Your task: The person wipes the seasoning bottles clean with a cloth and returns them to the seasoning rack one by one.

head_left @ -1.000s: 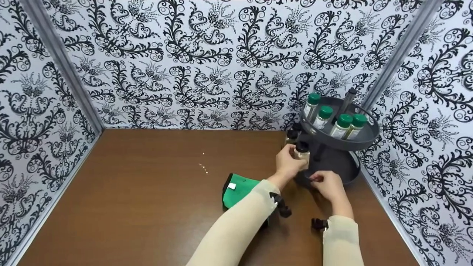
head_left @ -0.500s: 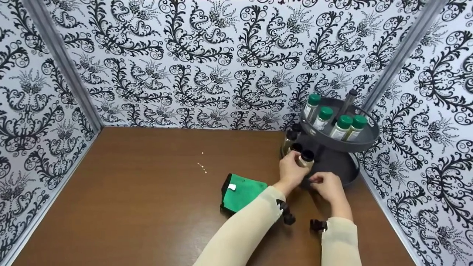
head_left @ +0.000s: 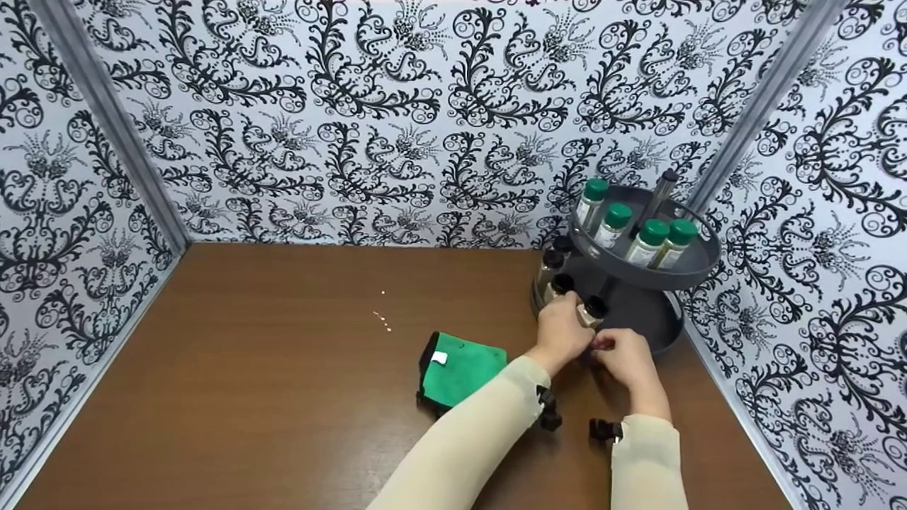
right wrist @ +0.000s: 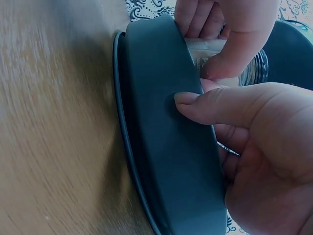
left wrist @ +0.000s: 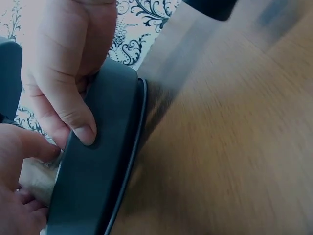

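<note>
My left hand (head_left: pixel 565 329) holds a small glass spice jar (head_left: pixel 589 313) with a black lid, at the front of the lower tier of a dark grey two-tier round rack. Seen from the right wrist, the jar (right wrist: pixel 208 49) stands just inside the rim, partly hidden by the fingers. With thumb outside and fingers inside, my right hand (head_left: pixel 631 354) pinches the lower tier's rim (right wrist: pixel 161 127). Several more black-lidded jars (head_left: pixel 553 265) stand on that tier's left side. On the upper tier (head_left: pixel 655 276) are several green-capped spice jars (head_left: pixel 646 244).
A green cloth item (head_left: pixel 464 372) with a black edge and white tag lies on the brown table (head_left: pixel 269 397), left of the hands. Small pale crumbs (head_left: pixel 384 322) dot the tabletop. Patterned walls (head_left: pixel 368 127) close in the back and sides, near the rack's right.
My left hand has moved the black-lidded jar rightward and nearer along the lower tier, close to my right hand. Another black-lidded jar has come into view behind it. My right hand keeps its pinch.
</note>
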A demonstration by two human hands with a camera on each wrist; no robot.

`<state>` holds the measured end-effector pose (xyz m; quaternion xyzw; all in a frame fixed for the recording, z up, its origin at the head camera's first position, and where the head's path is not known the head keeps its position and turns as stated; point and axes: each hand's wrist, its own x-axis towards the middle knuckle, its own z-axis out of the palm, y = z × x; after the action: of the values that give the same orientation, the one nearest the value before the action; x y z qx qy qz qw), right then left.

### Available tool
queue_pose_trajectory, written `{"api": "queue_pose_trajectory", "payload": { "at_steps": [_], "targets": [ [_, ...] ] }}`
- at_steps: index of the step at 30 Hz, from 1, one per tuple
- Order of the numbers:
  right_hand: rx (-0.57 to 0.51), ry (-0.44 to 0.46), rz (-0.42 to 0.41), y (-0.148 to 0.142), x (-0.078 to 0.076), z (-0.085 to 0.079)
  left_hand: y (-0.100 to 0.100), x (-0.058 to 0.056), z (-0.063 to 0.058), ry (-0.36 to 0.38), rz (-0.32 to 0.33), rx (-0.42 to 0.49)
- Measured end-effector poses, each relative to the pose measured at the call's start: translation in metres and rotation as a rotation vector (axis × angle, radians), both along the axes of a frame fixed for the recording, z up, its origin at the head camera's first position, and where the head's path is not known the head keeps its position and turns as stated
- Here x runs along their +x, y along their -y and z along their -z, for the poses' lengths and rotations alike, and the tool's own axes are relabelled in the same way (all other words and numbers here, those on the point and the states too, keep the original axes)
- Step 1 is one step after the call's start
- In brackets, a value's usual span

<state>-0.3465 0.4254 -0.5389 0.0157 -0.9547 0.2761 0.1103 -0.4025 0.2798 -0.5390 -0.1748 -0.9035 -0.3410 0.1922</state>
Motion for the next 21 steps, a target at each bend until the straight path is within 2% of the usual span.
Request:
{"api": "queue_pose_trajectory", "payload": {
  "at_steps": [4,7,11,16,21],
  "targets": [
    [0.003,0.005,-0.01,-0.0014,0.0024,0.0001,0.0009,0.0023,-0.0025,0.008,0.006,-0.108],
    [0.005,0.011,-0.019,-0.0014,0.0034,0.0,0.002,0.0037,-0.0001,0.012,0.012,-0.135],
    [0.012,0.0,-0.021,0.0001,0.0019,-0.0014,0.0027,0.0028,0.0028,0.017,0.025,-0.099],
    [0.018,-0.036,-0.014,0.0012,0.0,-0.0021,0.0041,0.0027,-0.0011,0.036,0.031,-0.048],
    [-0.004,-0.023,-0.001,0.0024,0.0006,-0.0018,0.0038,0.005,0.0008,0.003,-0.001,-0.087]
  ]
}}
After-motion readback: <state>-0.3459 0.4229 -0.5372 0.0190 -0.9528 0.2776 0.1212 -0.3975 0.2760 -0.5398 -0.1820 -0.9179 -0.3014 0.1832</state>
